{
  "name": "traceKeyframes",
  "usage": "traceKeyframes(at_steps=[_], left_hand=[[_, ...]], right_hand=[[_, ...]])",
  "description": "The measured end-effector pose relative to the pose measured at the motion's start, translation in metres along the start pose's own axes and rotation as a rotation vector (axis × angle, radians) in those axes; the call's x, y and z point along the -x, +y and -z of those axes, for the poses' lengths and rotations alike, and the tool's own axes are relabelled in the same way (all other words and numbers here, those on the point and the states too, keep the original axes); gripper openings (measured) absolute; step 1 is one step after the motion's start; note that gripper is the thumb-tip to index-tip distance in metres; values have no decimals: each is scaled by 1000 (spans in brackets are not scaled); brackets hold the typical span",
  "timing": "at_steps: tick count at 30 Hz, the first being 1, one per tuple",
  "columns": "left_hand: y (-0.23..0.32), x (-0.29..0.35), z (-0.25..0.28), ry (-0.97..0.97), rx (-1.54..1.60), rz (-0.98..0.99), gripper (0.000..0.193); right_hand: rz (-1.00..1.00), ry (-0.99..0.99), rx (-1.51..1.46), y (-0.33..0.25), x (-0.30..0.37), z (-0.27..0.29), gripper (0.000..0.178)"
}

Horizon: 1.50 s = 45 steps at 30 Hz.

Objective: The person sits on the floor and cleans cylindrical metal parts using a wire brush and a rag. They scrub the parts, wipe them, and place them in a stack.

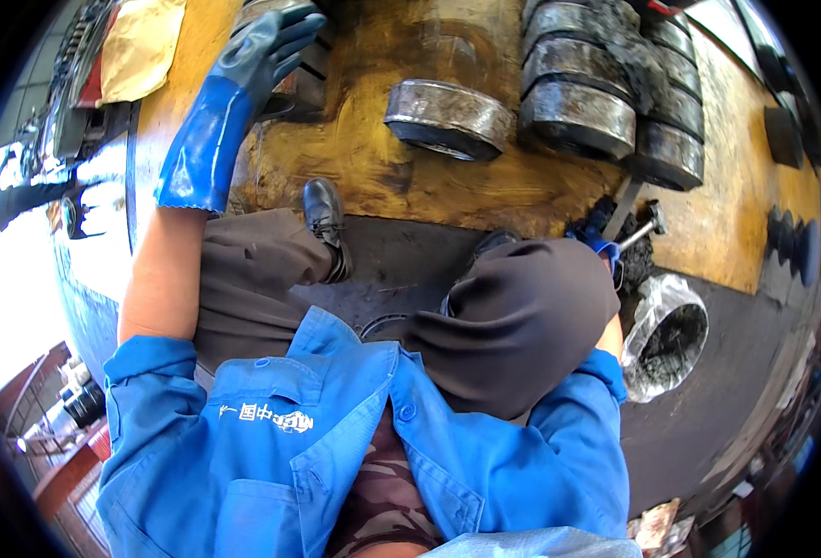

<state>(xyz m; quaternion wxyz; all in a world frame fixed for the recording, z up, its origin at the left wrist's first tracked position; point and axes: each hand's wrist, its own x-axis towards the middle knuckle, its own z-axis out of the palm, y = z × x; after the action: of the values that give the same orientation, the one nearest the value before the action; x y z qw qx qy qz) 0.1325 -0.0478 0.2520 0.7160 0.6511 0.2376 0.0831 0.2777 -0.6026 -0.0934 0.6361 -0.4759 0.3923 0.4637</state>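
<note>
Blue-gloved left hand (266, 51) rested spread and empty on a metal part (289, 70) left of the steel ring (447, 118), apparently for support. The right hand (601, 244), below-right of that ring and mostly hidden, gripped a hammer (641, 228).

Single head view, fisheye, looking steeply down over blue work jacket (354, 446) at yellow-stained workshop floor (373, 158), close range.

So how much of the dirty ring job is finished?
Done: dark metal rings sit stacked in rows. In hand: the right hand works a metal tool in black gunk; the left hand rests up on the yellow bench. Left: one grey ring lies apart.
</note>
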Motion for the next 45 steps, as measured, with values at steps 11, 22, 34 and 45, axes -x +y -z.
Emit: traceKeyframes(at_steps=[11,22,34,45], left_hand=[[-12,-8,17,200,-14,47,38],[-9,34,12,131,-55,-61,45],[-45,30,-11,-50,-248,-417,53],[-210,55,-92,172,708,574,70]], right_hand=[[90,116,162,-1,34,23,30],[374,86,226,-58,144,-3,28],[1233,-761,4,-206,316,-64,40],[1053,-514,399,-108,225,-325,46]])
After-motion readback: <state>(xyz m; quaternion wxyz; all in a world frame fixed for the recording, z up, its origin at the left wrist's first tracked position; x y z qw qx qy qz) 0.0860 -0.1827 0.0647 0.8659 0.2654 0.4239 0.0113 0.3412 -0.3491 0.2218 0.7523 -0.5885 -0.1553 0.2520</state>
